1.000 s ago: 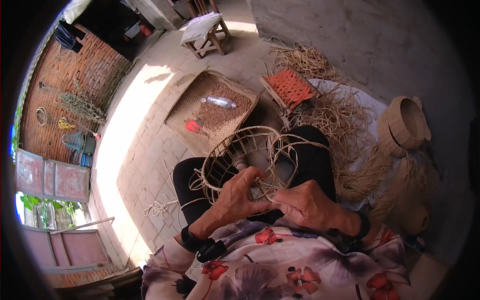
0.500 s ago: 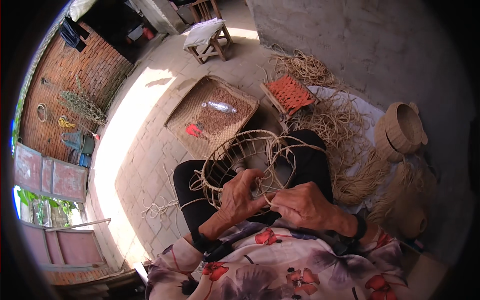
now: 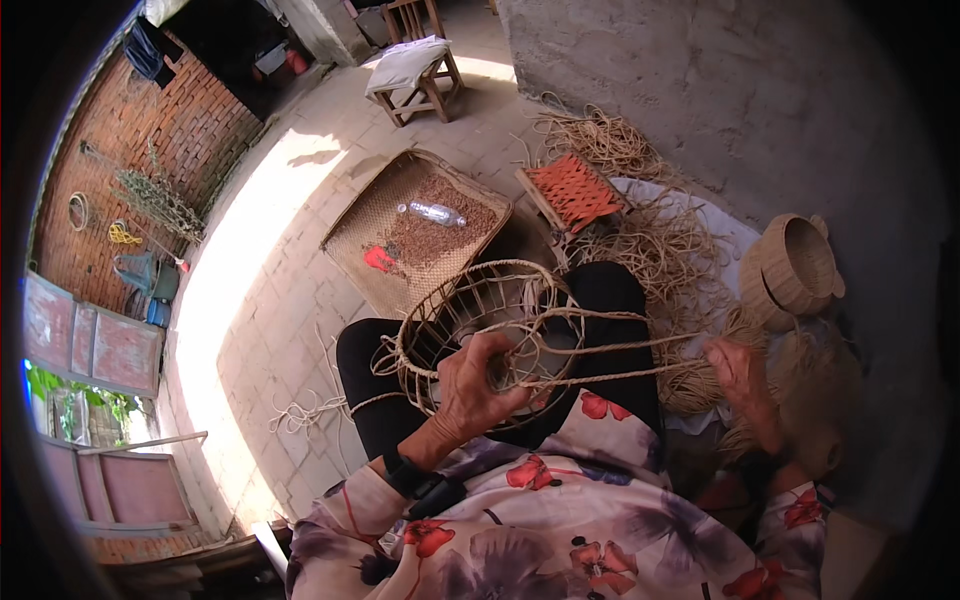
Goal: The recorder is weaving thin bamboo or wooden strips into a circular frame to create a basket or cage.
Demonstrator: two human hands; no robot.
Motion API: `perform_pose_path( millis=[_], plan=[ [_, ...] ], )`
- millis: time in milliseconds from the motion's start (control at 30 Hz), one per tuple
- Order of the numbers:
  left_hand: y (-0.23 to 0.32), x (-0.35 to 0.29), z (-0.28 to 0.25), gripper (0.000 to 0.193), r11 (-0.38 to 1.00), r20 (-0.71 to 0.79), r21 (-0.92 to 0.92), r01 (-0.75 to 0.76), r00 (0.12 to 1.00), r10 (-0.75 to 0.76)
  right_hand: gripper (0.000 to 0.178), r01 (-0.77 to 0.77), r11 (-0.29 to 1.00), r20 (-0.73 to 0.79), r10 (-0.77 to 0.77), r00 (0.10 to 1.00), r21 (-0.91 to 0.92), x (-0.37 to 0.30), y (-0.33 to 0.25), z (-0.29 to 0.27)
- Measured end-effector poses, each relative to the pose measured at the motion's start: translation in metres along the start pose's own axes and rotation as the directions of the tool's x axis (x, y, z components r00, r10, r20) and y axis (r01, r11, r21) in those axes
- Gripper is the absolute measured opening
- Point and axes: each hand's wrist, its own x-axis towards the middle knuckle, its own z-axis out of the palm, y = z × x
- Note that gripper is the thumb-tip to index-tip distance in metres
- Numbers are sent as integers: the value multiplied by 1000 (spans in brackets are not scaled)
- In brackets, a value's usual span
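An open-work basket (image 3: 404, 345) of twisted straw cord rests between my knees, its round rim tilted up. My left hand (image 3: 470, 388) is closed on the near side of the basket, fingers curled over its cords; exactly which strands it pinches is hidden. Out to the right, my right hand (image 3: 738, 372) is closed around a straw cord (image 3: 620, 378), its fingers partly blurred. Two lengths of cord run taut from the basket toward this hand, one above the other. Loose cord ends (image 3: 300, 415) trail on the paving at the left.
Ahead lies a square woven tray (image 3: 350, 225) with brown bits, a clear plastic bottle (image 3: 437, 213) and a red item. Beside it stands a stool with an orange woven seat (image 3: 575, 190). Heaped straw cord (image 3: 670, 260) and a finished lidded basket (image 3: 790, 265) are at the right, near a wall.
My right hand has swung from beside the left hand far out to the right, drawing the cord out straight. The left hand stays on the basket.
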Motion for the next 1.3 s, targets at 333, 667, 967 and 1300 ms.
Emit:
perform_pose_path(
  millis=[333, 667, 967, 1300],
  plan=[
    [-1, -7, -3, 52, 1000, 16, -13, 14, 1000, -14, 31, -811, 583, -273, 790, 549, 54, -135, 316, -57],
    [18, 0, -13, 56, 993, 141, 53, 101, 984, -107, 26, -385, 919, -45, 383, 923, -80, -46, 175, 16],
    [13, 7, -23, 66, 998, 269, -58, 20, 963, -4, 20, 402, 861, 264, -485, 834, 310, 12, -138, 54],
    [16, 10, -26, 48, 991, 256, -129, -28, 965, 60, 13, 531, 660, 140, -686, 714, 532, 74, -189, 28]
  ],
)
